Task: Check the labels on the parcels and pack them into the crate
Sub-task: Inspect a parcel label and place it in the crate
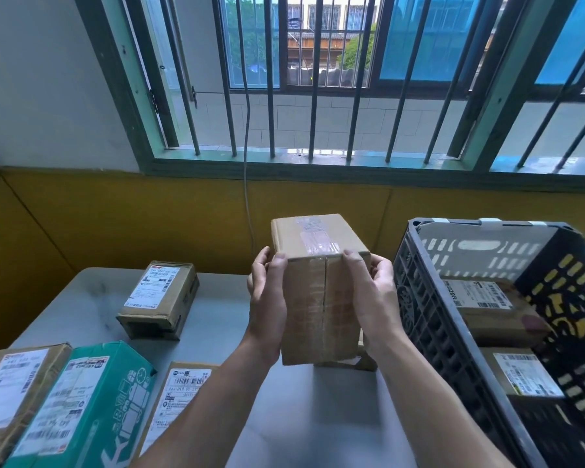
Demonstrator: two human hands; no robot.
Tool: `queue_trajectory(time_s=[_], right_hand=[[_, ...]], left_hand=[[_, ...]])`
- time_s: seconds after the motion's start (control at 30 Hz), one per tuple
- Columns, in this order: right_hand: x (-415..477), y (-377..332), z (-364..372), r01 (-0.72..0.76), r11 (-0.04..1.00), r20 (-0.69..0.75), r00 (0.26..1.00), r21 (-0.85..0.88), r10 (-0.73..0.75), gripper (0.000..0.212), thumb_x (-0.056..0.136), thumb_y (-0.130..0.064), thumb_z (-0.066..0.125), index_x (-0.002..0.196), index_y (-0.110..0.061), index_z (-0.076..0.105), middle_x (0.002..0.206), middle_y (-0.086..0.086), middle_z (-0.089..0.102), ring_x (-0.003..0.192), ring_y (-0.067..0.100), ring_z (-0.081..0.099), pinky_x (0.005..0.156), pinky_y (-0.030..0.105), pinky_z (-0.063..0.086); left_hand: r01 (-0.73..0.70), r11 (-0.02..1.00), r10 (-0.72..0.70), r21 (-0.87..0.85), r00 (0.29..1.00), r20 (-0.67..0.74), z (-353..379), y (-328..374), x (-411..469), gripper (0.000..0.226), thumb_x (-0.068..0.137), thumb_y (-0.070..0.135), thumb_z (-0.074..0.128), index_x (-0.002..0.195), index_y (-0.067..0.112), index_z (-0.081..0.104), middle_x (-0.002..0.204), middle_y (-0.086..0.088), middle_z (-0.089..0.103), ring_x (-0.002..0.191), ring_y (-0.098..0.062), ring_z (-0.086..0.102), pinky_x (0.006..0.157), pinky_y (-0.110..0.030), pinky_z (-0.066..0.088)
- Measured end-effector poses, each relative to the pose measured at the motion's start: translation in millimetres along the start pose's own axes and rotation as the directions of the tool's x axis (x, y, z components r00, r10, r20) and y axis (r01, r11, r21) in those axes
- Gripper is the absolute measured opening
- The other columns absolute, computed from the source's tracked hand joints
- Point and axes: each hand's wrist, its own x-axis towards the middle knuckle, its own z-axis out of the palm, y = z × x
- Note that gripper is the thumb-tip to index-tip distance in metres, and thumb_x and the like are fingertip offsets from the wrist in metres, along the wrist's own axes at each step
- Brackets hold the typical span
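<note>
Both the left hand and right hand clasp one taped cardboard parcel (thumbs on the near face) above the counter.

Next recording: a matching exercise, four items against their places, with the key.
1. Plain brown cardboard box with clear tape
2. Teal-green printed carton
3. Black slotted plastic crate
4. Small brown parcel with white label

A. At the right, two labelled parcels inside
B. Held up between left hand and right hand
C. Near left of the table, between two brown parcels
D. Far left, standing alone

Pairs: 1-B, 2-C, 3-A, 4-D
</note>
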Motion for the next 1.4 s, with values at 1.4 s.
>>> queue_trajectory(time_s=[1.4], right_hand=[[-4.1,0.9,-2.1,0.002,0.983,0.05,0.999,0.184,-0.012,0.052,0.087,-0.02,0.077,0.137,-0.021,0.06,0.119,0.006,0.072,0.103,0.022,0.073,0.07,0.027,0.061]], left_hand=[[-0.052,0.987,0.037,-0.151,0.995,-0.096,-1.0,6.4,3.8,0.053,0.096,0.016,0.068,0.137,0.026,0.036,0.136,-0.009,0.06,0.122,-0.026,0.063,0.095,-0.043,0.059]])
